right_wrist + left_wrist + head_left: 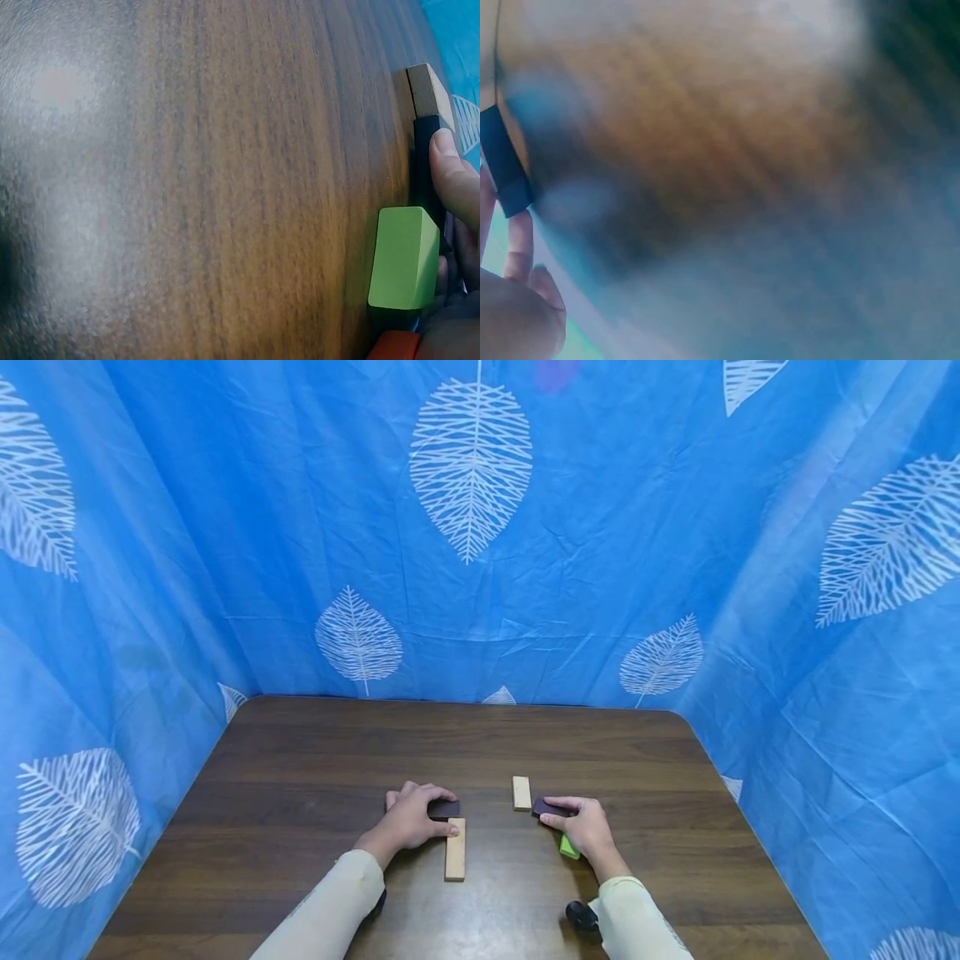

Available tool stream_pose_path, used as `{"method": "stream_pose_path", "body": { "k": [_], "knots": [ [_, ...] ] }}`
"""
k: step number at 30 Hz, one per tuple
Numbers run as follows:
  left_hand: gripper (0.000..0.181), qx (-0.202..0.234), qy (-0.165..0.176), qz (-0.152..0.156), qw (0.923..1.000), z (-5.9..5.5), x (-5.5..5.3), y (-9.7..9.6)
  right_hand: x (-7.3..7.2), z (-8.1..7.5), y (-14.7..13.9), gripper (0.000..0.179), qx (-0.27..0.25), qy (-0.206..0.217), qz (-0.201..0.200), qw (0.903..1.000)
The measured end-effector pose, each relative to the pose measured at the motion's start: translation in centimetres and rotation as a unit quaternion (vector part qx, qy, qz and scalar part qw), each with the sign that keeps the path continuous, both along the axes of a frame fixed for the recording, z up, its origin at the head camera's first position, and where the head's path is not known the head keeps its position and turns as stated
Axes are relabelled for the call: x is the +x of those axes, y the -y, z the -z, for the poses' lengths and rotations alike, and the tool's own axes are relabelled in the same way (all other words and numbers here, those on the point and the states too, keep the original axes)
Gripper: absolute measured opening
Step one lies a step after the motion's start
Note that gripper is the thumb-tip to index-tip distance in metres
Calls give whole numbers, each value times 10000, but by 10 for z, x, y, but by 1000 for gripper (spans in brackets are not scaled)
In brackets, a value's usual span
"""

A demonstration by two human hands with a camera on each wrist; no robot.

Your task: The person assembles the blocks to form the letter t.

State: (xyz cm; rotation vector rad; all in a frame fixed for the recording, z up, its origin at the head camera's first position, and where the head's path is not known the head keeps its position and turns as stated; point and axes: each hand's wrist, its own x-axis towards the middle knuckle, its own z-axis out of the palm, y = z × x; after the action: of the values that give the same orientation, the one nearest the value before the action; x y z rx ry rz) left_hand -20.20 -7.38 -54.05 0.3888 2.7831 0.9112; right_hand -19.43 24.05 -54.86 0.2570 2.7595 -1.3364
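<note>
In the head view my left hand (pixel 408 818) grips a dark block (pixel 444 810), index finger along its far side and thumb near its close side. The thumb tip is at the far end of a long light wooden block (pixel 455 852). My right hand (pixel 585 827) holds another dark block (pixel 547 807) between thumb and fingers. That block's left end is close to a short light wooden block (pixel 521 793). In the right wrist view a green block (pixel 405 259) stands beside the dark block (pixel 425 165), close to my fingers. The left wrist view is mostly blurred, with its dark block (pixel 505 161) at the left edge.
A red block (pixel 395 346) shows at the bottom of the right wrist view. A brown wood-grain table (pixel 337 743) lies under everything. Blue curtains (pixel 480 610) with white leaf prints surround its back and sides. A black wrist device (pixel 581 916) is by the right sleeve.
</note>
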Motion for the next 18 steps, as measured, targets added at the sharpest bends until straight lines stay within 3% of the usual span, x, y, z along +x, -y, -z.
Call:
{"method": "stream_pose_path", "body": {
  "k": [5,9,18],
  "knots": [
    [55,131,110,143,9998,-3,0,1,1,-1,0,30,-27,-25,-10,10000],
    [53,336,192,34,9992,-4,3,4,2,0,1,31,-15,9,-40,10000],
    [43,507,35,-121,9986,1,6,4,0,0,-1,29,-29,-81,-149,9999]
  ]
}}
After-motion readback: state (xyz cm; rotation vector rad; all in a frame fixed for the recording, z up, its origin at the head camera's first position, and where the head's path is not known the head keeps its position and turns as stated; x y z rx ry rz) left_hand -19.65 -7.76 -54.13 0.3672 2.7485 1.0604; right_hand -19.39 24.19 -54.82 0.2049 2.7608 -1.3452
